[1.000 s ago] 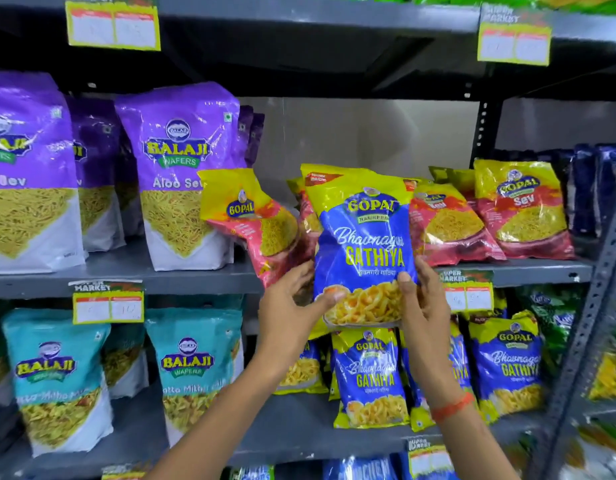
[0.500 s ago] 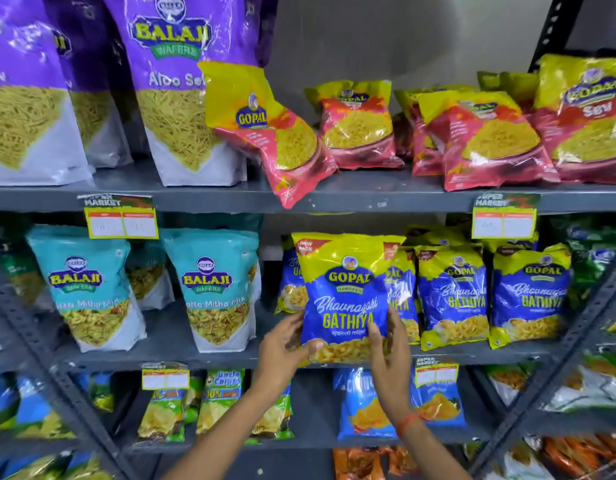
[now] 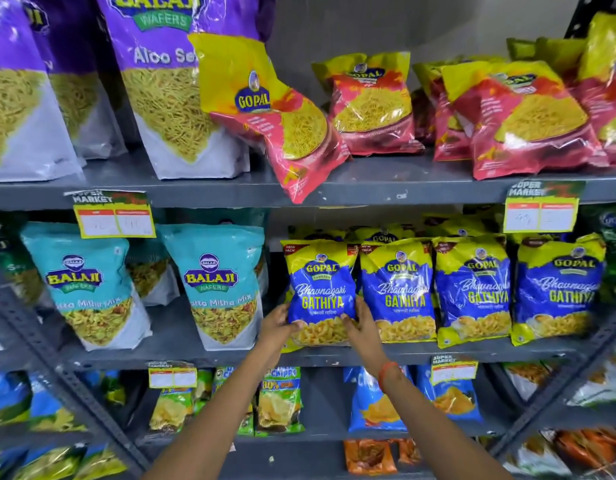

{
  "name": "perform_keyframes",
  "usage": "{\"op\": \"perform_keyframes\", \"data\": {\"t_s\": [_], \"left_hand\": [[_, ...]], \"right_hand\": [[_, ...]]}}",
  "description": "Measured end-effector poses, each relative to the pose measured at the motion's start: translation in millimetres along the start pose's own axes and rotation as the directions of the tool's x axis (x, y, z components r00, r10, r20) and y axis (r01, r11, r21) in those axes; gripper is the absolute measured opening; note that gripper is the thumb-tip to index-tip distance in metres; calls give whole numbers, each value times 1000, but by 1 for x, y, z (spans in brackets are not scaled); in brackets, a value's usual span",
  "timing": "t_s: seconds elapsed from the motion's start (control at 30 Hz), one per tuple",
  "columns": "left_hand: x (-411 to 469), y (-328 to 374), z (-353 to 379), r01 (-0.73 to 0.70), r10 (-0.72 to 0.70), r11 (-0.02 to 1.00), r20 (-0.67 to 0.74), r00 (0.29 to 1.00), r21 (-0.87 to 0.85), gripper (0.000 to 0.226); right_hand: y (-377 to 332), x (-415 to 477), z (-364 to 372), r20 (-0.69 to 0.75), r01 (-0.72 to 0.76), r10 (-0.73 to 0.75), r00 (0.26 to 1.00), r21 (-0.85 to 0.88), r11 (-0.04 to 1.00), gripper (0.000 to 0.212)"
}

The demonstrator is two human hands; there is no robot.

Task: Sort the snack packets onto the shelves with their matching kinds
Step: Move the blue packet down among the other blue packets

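A blue and yellow Gathiya packet [image 3: 320, 289] stands upright on the middle shelf [image 3: 334, 355], at the left end of a row of matching blue Gathiya packets [image 3: 472, 289]. My left hand [image 3: 277, 323] grips its lower left edge and my right hand [image 3: 360, 323] grips its lower right edge. The packet's base rests at or just above the shelf board; my fingers hide the contact.
Teal mix pouches [image 3: 219, 289] stand left of the held packet. Above, red and yellow sev packets [image 3: 372, 105], one [image 3: 282, 119] tipping over the shelf lip, and purple Aloo Sev bags [image 3: 168, 81]. Chips packets [image 3: 278, 400] fill the shelf below. Price tags [image 3: 540, 209] hang from edges.
Both hands carried the blue Gathiya packet down from in front of the sev shelf into the row of matching packets on the middle shelf. The view dropped with them.
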State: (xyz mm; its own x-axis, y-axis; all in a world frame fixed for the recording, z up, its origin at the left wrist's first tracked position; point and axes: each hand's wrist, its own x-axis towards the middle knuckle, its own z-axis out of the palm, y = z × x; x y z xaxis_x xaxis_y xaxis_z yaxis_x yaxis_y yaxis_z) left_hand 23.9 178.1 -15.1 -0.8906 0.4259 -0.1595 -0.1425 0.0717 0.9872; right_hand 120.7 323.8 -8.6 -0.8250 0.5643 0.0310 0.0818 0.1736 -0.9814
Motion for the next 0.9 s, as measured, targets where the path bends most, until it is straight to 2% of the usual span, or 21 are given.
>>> {"op": "perform_keyframes", "data": {"t_s": [0.1,0.3,0.63,0.9], "left_hand": [[12,-5,2,20,-20,1000,5,1000,5,45],[28,-13,2,31,-31,999,-17,999,-15,45],[35,-13,4,24,-18,997,-76,997,80,49],[21,-11,14,-6,30,987,-150,988,163,54]], "right_hand": [[5,11,1,12,-15,15,1000,-40,999,57],[11,20,2,28,-63,63,998,2,998,59],[14,32,11,40,-124,127,991,-70,990,56],[16,27,14,27,-159,159,987,5,987,61]]}}
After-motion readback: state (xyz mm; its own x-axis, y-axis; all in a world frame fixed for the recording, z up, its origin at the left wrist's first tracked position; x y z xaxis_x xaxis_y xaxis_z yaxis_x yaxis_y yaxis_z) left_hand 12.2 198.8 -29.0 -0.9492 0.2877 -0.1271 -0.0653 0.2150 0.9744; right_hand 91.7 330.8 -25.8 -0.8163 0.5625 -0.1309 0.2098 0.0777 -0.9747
